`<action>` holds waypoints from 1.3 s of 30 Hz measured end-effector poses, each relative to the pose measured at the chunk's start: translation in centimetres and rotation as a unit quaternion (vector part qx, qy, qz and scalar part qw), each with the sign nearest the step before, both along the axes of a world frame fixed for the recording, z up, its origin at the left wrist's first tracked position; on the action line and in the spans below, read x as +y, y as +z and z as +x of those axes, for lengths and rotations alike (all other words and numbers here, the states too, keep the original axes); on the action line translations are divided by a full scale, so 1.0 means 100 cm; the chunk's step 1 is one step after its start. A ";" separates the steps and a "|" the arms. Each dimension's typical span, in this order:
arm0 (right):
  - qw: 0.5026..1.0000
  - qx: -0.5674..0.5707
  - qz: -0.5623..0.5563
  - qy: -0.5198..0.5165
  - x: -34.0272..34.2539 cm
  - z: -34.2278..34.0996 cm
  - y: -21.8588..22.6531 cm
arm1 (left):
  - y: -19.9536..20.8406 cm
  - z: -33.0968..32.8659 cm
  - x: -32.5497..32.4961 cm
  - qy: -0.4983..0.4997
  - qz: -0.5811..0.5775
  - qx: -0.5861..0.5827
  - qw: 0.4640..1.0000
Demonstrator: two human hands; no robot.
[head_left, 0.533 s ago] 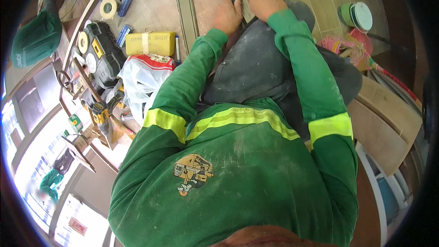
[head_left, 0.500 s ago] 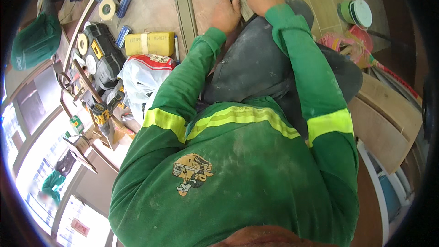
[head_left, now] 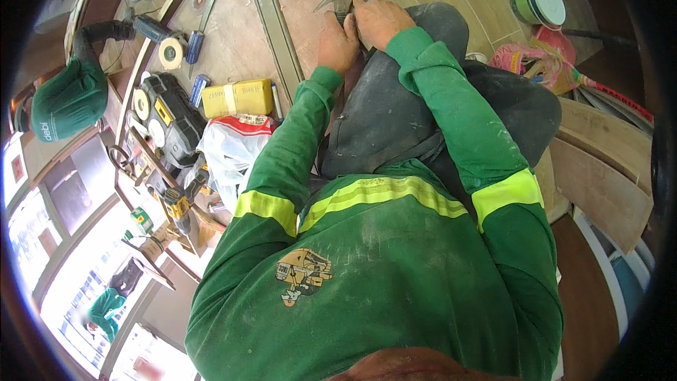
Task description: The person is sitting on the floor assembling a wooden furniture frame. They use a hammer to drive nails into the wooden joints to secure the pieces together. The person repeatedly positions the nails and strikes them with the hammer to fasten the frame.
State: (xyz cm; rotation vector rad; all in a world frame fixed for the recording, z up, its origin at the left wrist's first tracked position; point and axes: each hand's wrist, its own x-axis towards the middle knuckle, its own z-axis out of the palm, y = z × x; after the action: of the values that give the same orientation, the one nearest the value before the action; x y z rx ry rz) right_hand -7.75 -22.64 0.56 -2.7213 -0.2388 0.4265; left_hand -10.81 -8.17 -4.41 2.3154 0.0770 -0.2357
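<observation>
At the top centre, a claw hammer (head_left: 341, 3) shows its curved metal claw pointing left; its handle is mostly hidden by my fingers and leg. My left hand (head_left: 338, 47) is closed just below the hammer's head, thumb raised against it. On its right side, my right hand (head_left: 381, 22) is also closed, with a finger reaching up beside the head. Both hands are close together above my dark-trousered knee. What else may lie between the fingers is hidden.
Left of my arm lie a yellow block-shaped package (head_left: 238, 99), a white plastic bag (head_left: 229, 148), a black tool case (head_left: 171, 120), a tape roll (head_left: 171, 53) and a yellow drill (head_left: 175, 201). A handsaw (head_left: 211, 3) lies beyond. A co-worker (head_left: 70, 99) in green is far left; a bucket (head_left: 539, 5) stands right.
The head view has shifted, so the surroundings sit lower and more to the right. Both hands stay together around the hammer, whose claw still points left. The co-worker at left shows more fully.
</observation>
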 end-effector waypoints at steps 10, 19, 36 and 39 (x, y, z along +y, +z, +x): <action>0.999 -0.018 -0.029 0.033 0.004 0.000 0.003 | -0.007 0.000 0.003 -0.006 -0.005 -0.037 0.999; 0.996 0.024 -0.083 0.008 -0.076 0.062 -0.030 | 0.000 0.000 -0.002 -0.019 0.031 -0.011 0.999; 0.861 -0.002 0.428 -0.275 -0.076 0.069 -0.009 | -0.014 0.005 0.016 -0.014 -0.028 0.030 0.999; 0.929 -0.100 0.309 -0.179 -0.068 0.067 -0.021 | -0.007 0.004 0.013 -0.009 -0.021 0.025 0.999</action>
State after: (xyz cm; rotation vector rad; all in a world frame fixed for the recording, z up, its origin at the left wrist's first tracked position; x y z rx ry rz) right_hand -1.01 -29.45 -1.56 -2.1120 0.0701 -0.0374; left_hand -10.38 -6.87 -5.12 2.2688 0.0746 -0.3023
